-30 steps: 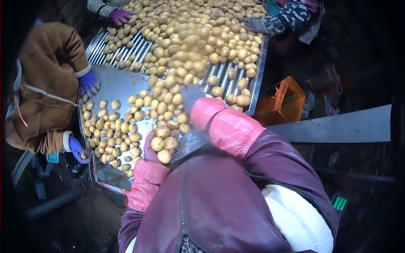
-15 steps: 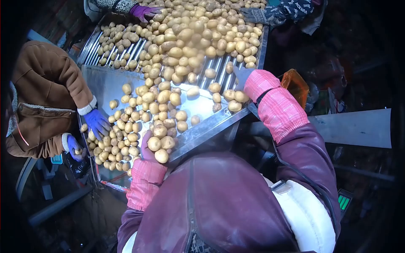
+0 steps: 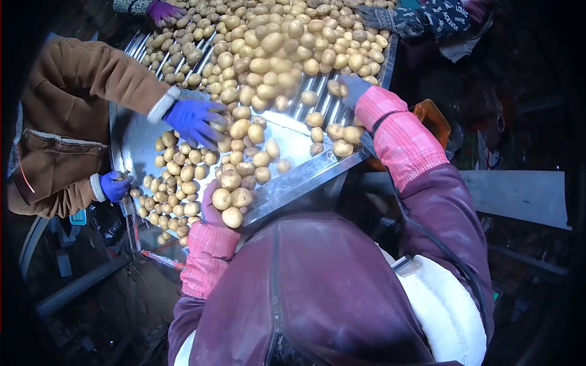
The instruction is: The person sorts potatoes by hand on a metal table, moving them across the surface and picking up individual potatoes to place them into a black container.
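Observation:
Many potatoes spread across a metal sorting table, heaped thickest at the far end. My left hand, in a pinkish-purple glove, rests low at the near edge. Its fingers stretch up along a small pile, touching large potatoes. At the right side of the rollers my right hand, in a blue-grey glove, curls its fingers on a potato. Another potato lies against it. Several more potatoes sit below that hand in the table's right corner.
To the left, a co-worker in a brown coat reaches a blue-gloved hand in among the potatoes. Other gloved hands work at the far end. Metal rollers lead to a sheet-metal tray with a raised edge. An orange crate stands at right.
My right hand has moved slightly up and closed on a potato. My left hand stays by its pile. The co-worker's blue-gloved hand has swung right and farther up the tray.

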`<state>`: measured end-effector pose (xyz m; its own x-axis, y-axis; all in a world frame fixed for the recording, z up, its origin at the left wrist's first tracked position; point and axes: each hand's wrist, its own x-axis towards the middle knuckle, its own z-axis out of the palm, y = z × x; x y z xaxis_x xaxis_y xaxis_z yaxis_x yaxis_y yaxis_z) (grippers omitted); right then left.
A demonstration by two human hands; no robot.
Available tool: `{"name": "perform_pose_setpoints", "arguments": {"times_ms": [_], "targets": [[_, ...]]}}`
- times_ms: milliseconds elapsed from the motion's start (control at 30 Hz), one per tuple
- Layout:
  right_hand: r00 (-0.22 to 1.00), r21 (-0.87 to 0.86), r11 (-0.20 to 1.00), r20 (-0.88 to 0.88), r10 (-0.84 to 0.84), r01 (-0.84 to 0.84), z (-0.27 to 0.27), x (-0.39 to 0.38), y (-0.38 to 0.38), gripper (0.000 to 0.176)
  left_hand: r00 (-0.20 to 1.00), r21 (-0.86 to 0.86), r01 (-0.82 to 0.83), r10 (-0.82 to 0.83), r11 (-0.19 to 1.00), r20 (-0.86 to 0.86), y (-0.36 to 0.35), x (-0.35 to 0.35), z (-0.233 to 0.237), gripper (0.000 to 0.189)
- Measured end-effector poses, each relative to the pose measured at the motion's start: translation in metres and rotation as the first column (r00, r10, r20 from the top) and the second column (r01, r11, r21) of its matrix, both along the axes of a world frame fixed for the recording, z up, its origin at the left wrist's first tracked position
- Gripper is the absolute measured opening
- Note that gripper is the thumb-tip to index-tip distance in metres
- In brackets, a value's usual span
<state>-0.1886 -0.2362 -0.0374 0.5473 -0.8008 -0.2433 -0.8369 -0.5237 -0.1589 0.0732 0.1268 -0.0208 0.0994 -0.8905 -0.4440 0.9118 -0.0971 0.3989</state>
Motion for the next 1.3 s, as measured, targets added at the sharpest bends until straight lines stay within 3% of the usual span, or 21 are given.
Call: {"name": "perform_pose_setpoints", "arguments": {"times_ms": [67, 100, 200, 233, 267, 300, 400, 500, 600, 633, 667, 700, 800, 833, 933, 1033, 1133, 1167, 1200, 1267, 1300], "targets": [[0.92, 0.17, 0.985, 0.383, -0.086, 0.021, 0.007, 0.017, 0.009, 0.065, 1.0, -0.016, 0.011, -0.011, 1.0, 0.008, -0.001, 0.0, -0.002, 0.046], [0.823, 0.251, 0.968, 0.55, -0.144, 0.002, 0.008, 0.024, 0.01, 0.062, 1.0, 0.063, -0.003, 0.002, 0.998, 0.011, 0.0, 0.0, -0.004, 0.046], [0.706, 0.498, 0.862, 0.644, -0.295, -0.094, -0.007, 0.014, -0.017, 0.059, 0.999, 0.15, -0.023, 0.016, 0.988, 0.05, 0.006, 0.0, -0.012, 0.047], [0.824, 0.45, 0.888, 0.536, -0.181, -0.098, 0.019, 0.003, -0.006, 0.051, 0.997, 0.144, -0.027, 0.017, 0.989, 0.07, 0.005, 0.0, -0.013, 0.047], [0.971, 0.352, 0.933, 0.241, -0.009, -0.078, 0.04, -0.006, 0.001, 0.046, 0.995, 0.184, -0.054, 0.037, 0.981, 0.091, 0.002, -0.002, -0.008, 0.047], [0.986, 0.249, 0.964, -0.106, 0.126, -0.096, 0.053, -0.012, 0.008, 0.042, 0.992, 0.226, -0.08, 0.056, 0.971, 0.111, 0.0, -0.007, 0.002, 0.047], [0.834, 0.236, 0.944, -0.451, 0.317, -0.231, 0.065, -0.012, 0.033, 0.036, 0.996, 0.214, -0.05, 0.033, 0.976, 0.084, 0.004, -0.004, -0.003, 0.048], [0.926, 0.245, 0.969, -0.36, 0.113, -0.024, 0.027, -0.017, 0.027, 0.037, 0.989, 0.184, -0.008, -0.019, 0.983, 0.147, 0.006, -0.002, -0.007, 0.048], [0.927, 0.149, 0.977, -0.323, 0.193, -0.151, 0.038, -0.01, 0.022, 0.038, 0.988, 0.19, -0.01, -0.019, 0.982, 0.152, 0.005, -0.003, -0.002, 0.048], [0.996, 0.201, 0.978, -0.063, 0.069, -0.055, 0.04, -0.01, 0.022, 0.04, 0.992, 0.199, -0.015, -0.011, 0.98, 0.13, 0.004, -0.003, -0.001, 0.048], [0.978, 0.276, 0.961, 0.192, -0.079, 0.024, 0.042, -0.011, 0.023, 0.042, 0.992, 0.193, -0.017, -0.007, 0.981, 0.125, 0.004, -0.003, -0.001, 0.048], [0.876, 0.365, 0.928, 0.419, -0.239, 0.078, 0.042, -0.012, 0.025, 0.043, 0.993, 0.186, -0.019, -0.004, 0.982, 0.121, 0.004, -0.002, -0.003, 0.048], [0.947, 0.401, 0.916, 0.293, -0.131, 0.003, 0.04, -0.01, 0.039, 0.035, 0.997, 0.19, -0.016, 0.002, 0.982, 0.074, 0.005, -0.001, -0.007, 0.048], [0.958, 0.182, 0.949, 0.178, 0.225, -0.257, 0.032, -0.015, 0.044, 0.035, 0.998, 0.192, -0.016, 0.006, 0.981, 0.055, 0.006, -0.001, -0.008, 0.048], [0.965, 0.077, 0.966, 0.11, 0.238, -0.247, 0.012, -0.021, 0.083, 0.037, 0.999, 0.184, 0.021, -0.028, 0.983, 0.036, 0.002, -0.002, 0.01, 0.049], [0.97, -0.072, 0.977, 0.132, 0.206, -0.198, -0.001, -0.03, 0.103, 0.031, 0.949, 0.184, 0.122, -0.169, 0.975, 0.265, -0.02, -0.008, 0.029, 0.05], [0.966, -0.148, 0.971, 0.15, 0.212, -0.19, 0.011, -0.029, 0.114, 0.029, 0.958, 0.089, 0.267, -0.274, 0.96, 0.082, -0.072, -0.023, 0.041, 0.039], [0.95, -0.188, 0.969, 0.238, 0.201, -0.158, 0.003, -0.031, 0.113, 0.027, 0.892, -0.216, 0.381, -0.419, 0.899, -0.168, -0.095, -0.022, 0.021, 0.024], [0.914, -0.29, 0.946, 0.327, 0.239, -0.143, 0.004, -0.033, 0.116, 0.028, 0.923, -0.03, 0.384, -0.385, 0.923, -0.027, -0.114, -0.035, 0.031, 0.018], [0.814, -0.476, 0.875, 0.472, 0.339, -0.088, 0.008, -0.037, 0.121, 0.034, 0.849, -0.189, 0.466, -0.497, 0.864, -0.18, -0.156, -0.05, 0.022, 0.017], [0.847, -0.058, 0.994, 0.53, -0.047, 0.091, 0.021, -0.037, 0.119, 0.04, 0.855, -0.082, 0.489, -0.496, 0.869, -0.153, -0.176, -0.062, 0.036, 0.018]]}}
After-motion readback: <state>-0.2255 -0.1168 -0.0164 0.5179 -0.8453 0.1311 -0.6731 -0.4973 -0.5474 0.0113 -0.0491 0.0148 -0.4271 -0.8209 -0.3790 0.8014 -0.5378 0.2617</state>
